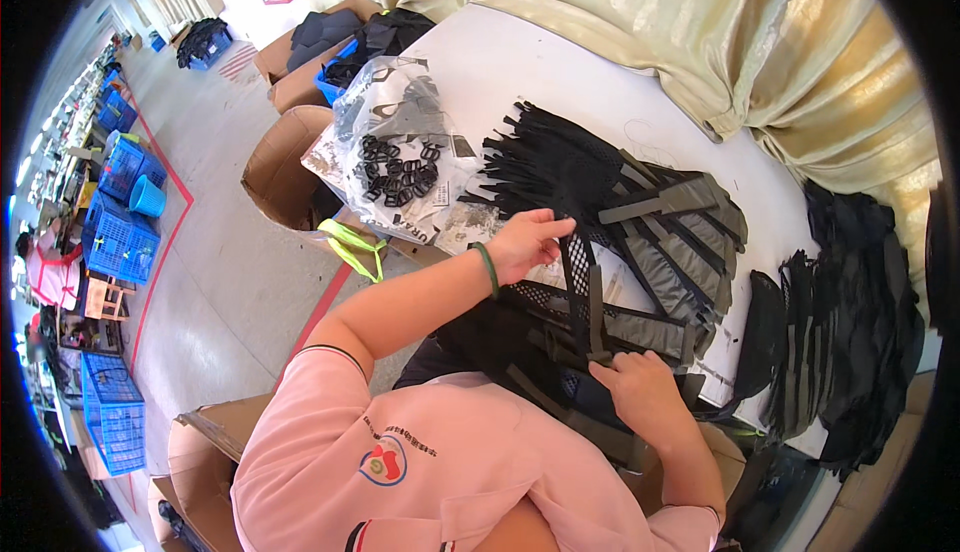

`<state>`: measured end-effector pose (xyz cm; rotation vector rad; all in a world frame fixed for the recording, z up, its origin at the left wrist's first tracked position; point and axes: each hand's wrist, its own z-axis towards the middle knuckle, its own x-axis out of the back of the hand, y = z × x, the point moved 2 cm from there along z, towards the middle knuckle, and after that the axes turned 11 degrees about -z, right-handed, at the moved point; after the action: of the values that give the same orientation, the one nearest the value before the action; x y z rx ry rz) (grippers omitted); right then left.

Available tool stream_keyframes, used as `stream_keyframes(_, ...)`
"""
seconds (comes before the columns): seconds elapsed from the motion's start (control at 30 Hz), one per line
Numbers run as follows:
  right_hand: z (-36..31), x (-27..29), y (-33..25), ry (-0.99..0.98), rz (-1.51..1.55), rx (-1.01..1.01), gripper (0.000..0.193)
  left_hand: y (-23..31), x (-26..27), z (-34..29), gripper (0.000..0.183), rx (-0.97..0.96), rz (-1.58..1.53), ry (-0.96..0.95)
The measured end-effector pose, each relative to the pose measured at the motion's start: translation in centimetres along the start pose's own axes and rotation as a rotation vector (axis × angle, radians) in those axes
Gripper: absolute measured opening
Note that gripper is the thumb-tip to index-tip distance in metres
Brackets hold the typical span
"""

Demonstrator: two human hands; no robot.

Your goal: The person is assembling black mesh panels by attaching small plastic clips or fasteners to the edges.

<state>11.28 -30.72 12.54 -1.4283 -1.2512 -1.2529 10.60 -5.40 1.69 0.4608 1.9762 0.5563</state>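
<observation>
A black mesh strap piece with grey edging stretches between my two hands over the near edge of the white table. My left hand, with a green band at its wrist, pinches the far end of it. Lower and to the right, my right hand is closed on its near end. Beyond them lies a fanned stack of black mesh pieces with grey strips. Loose black straps spread out from its far left side. More dark fabric hangs over my lap.
A clear plastic bag and several black buckles lie at the table's left. Beside it stands an open cardboard box with a yellow-green strip. Black fabric pieces hang at the right edge. Beige curtains border the far side.
</observation>
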Motion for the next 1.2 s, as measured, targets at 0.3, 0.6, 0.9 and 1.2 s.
stream_keyframes(0.3, -3.3, -4.5, 2.6, -0.534, -0.088, -0.126, 0.029, 3.3, 3.0, -3.6, 0.008, -0.246, -0.055, 0.03)
stream_keyframes(0.6, 12.9, -4.8, 0.1, 0.559, 0.826, -0.196, 0.033, 2.6, 1.9, -6.9, 0.006, -0.308, 0.093, -0.005)
stream_keyframes(0.9, 15.5, -6.6, -3.0, 0.473, 1.33, -0.262, 0.023, 10.8, 10.8, -6.2, 0.016, -0.739, 0.77, 0.466)
stream_keyframes(1.2, 15.7, -5.8, -3.5, 0.389, 1.35, -0.198, 0.015, 14.5, 16.3, 1.5, 0.03, -0.44, 1.593, 0.755)
